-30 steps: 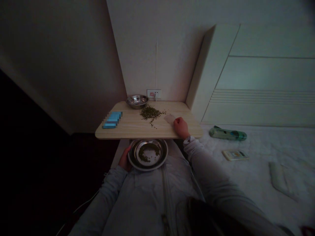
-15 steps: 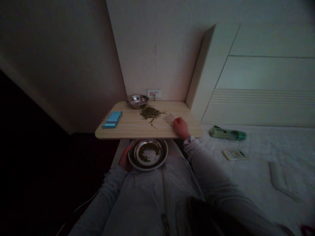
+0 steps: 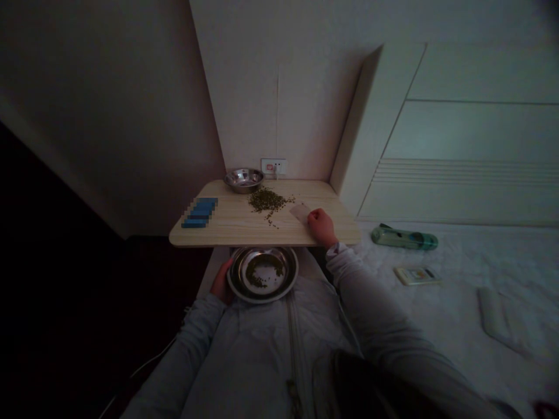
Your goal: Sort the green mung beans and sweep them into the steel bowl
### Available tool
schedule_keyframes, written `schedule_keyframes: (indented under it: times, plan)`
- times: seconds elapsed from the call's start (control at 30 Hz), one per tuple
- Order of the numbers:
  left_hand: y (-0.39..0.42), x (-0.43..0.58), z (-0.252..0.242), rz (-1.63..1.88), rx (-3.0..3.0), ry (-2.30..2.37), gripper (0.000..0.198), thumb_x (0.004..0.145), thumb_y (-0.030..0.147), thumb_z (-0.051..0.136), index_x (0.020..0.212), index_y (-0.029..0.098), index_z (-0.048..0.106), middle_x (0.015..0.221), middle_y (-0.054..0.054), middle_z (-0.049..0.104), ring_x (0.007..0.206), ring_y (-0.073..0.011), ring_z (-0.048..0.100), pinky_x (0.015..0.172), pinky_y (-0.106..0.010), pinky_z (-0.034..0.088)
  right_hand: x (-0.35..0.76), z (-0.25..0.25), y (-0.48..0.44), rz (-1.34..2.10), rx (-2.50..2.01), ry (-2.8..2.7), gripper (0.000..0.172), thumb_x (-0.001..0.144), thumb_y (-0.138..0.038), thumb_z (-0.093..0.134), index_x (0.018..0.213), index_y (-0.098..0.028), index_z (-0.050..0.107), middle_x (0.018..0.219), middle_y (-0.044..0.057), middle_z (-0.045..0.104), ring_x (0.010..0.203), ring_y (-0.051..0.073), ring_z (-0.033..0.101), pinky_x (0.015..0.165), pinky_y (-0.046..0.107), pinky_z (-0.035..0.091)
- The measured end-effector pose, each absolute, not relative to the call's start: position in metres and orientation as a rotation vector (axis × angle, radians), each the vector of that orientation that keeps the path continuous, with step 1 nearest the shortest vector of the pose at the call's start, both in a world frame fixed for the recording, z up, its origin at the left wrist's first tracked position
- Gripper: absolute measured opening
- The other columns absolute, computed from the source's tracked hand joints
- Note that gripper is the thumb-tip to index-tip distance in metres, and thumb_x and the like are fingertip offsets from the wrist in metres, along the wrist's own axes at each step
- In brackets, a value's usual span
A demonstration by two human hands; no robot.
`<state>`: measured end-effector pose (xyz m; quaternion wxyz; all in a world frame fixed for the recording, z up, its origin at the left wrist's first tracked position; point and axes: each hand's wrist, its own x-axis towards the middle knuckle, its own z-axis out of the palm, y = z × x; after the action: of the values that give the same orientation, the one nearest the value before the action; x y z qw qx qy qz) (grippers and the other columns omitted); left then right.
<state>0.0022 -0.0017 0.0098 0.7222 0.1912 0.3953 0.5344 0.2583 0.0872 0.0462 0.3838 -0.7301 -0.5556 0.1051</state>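
My left hand [image 3: 222,283] grips the left rim of a steel plate [image 3: 238,284] held below the front edge of a small wooden table [image 3: 236,228]. A few green beans lie in the plate. My right hand [image 3: 322,226] rests closed on the table's right side, pinching a pale thin card [image 3: 300,210] that lies flat on the wood. A heap of green beans [image 3: 265,201] is spread on the table just left of the card. A steel bowl [image 3: 243,180] stands at the table's back edge.
A blurred blue block [image 3: 200,212] lies on the table's left side. A wall socket [image 3: 273,167] sits behind the bowl. On the white bed to the right lie a green bottle [image 3: 404,237], a phone [image 3: 417,274] and a pale folded item [image 3: 495,320].
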Motion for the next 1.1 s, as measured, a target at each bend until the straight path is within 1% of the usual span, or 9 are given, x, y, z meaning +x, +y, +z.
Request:
schedule_keyframes:
  times: [0.13,0.3,0.67,0.87,1.1]
  plan:
    - [-0.0006,0.0016,0.007,1.192,0.424,0.862,0.027,0.073,0.028,0.041,0.076,0.013,0.064,0.073,-0.004,0.068,0.086,-0.0186,0.057,0.085,-0.03,0.038,0.2585,0.0451,0.0878,0.252,-1.86,-1.409,0.025,0.069,-0.029,0.037,0.08,-0.015,0.054,0.072,0.006,0.06,0.064,0.015,0.051,0.057,0.024,0.035]
    - [-0.0005,0.0004,0.0061,1.169,0.382,0.896,0.029,0.073,0.029,0.041,0.074,0.013,0.065,0.07,-0.004,0.068,0.086,-0.0187,0.057,0.085,-0.029,0.038,0.2584,0.045,0.088,0.25,-1.851,-1.407,0.025,0.069,-0.029,0.037,0.08,-0.015,0.054,0.071,0.006,0.06,0.063,0.015,0.051,0.057,0.024,0.034]
    - [-0.0019,0.0028,0.0103,1.197,0.41,0.851,0.027,0.073,0.027,0.042,0.078,0.013,0.064,0.075,-0.004,0.068,0.089,-0.0175,0.056,0.085,-0.027,0.038,0.2586,0.0451,0.0872,0.258,-1.844,-1.393,0.024,0.068,-0.029,0.038,0.08,-0.015,0.054,0.072,0.006,0.06,0.063,0.015,0.05,0.057,0.024,0.034]
    - [-0.0012,0.0014,0.0078,1.183,0.411,0.87,0.028,0.072,0.028,0.042,0.076,0.012,0.065,0.073,-0.005,0.068,0.086,-0.0188,0.057,0.084,-0.029,0.038,0.2587,0.0452,0.0875,0.254,-1.849,-1.39,0.024,0.068,-0.029,0.037,0.079,-0.016,0.054,0.071,0.006,0.06,0.063,0.015,0.05,0.057,0.025,0.034]
    - [-0.0004,0.0013,0.006,1.215,0.419,0.872,0.027,0.072,0.027,0.042,0.08,0.013,0.064,0.077,-0.005,0.068,0.091,-0.0194,0.055,0.087,-0.03,0.036,0.2599,0.0427,0.0896,0.261,-1.835,-1.383,0.025,0.068,-0.029,0.037,0.079,-0.015,0.054,0.071,0.005,0.06,0.063,0.015,0.051,0.058,0.025,0.035]
